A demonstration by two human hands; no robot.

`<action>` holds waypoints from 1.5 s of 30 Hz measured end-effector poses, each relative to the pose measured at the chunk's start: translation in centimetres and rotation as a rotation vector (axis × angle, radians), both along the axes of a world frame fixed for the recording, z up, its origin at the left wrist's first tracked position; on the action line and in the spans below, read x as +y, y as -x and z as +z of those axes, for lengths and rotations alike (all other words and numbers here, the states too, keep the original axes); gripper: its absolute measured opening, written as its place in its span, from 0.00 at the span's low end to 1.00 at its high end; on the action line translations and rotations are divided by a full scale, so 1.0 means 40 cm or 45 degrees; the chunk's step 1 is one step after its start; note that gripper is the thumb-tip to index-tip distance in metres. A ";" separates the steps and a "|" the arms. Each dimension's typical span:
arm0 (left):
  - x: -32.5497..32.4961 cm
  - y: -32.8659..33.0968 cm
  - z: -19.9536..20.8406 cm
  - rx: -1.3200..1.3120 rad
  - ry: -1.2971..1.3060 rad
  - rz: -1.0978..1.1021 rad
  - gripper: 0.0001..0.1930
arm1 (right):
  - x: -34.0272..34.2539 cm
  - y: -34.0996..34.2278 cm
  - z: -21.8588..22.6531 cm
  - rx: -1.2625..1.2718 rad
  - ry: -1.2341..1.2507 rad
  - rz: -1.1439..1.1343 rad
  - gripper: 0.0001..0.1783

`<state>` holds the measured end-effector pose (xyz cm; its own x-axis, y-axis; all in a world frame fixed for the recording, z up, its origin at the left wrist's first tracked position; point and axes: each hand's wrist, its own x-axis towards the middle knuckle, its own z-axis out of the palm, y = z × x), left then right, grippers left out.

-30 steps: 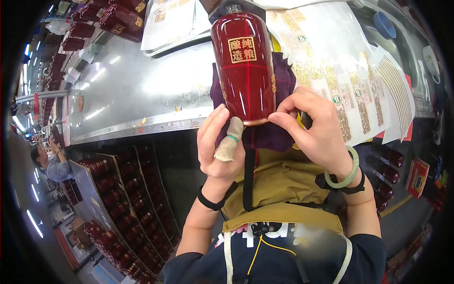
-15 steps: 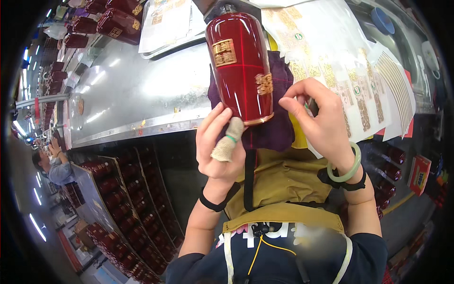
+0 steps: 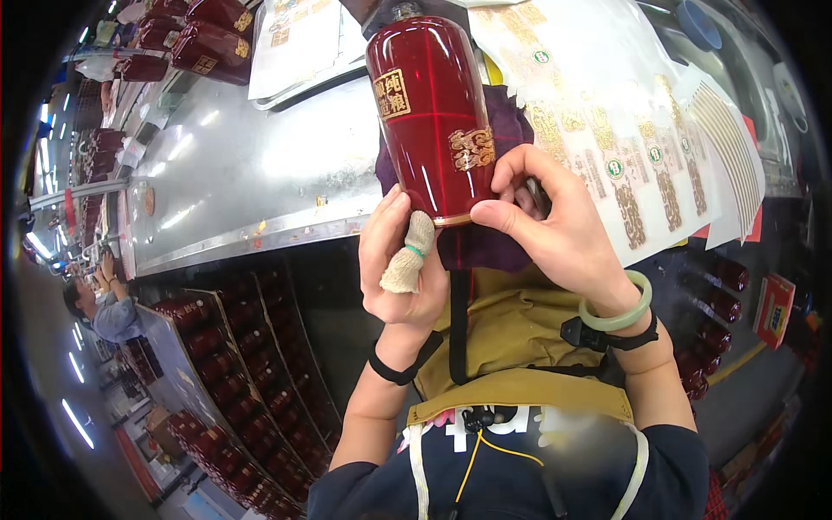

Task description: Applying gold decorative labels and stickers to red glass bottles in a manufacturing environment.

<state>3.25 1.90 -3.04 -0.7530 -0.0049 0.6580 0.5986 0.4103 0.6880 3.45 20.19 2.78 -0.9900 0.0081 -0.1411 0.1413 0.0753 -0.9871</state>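
A dark red glass bottle [image 3: 429, 108] lies on its side, its neck pointing away from me and its base toward me. It carries a square gold label on the left and a gold openwork ornament [image 3: 472, 150] on the right. My left hand [image 3: 386, 269] is closed around the left of the base, with a cream cloth finger cover [image 3: 407, 260] held by a green band on one digit. My right hand [image 3: 555, 212] grips the right of the base between thumb and forefinger; a small dark grey thing shows among its curled fingers. Under the bottle is a dark purple cloth [image 3: 507, 126].
White sheets with gold stickers [image 3: 598, 130] lie to the right, near a blue round dish [image 3: 698, 24]. A white tray [image 3: 312, 91] with papers stands at the back left on the metal table [image 3: 234, 165]. More red bottles [image 3: 212, 52] fill the far left and racks below. Another person [image 3: 113, 308] works at left.
My right hand has moved left from beside the bottle and now touches its base. The bottle has turned, so its gold label and ornament sit farther left.
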 end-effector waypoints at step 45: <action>-0.012 0.025 0.084 -0.699 -0.477 -0.381 0.30 | -0.029 -0.015 0.004 0.016 -0.021 -0.158 0.19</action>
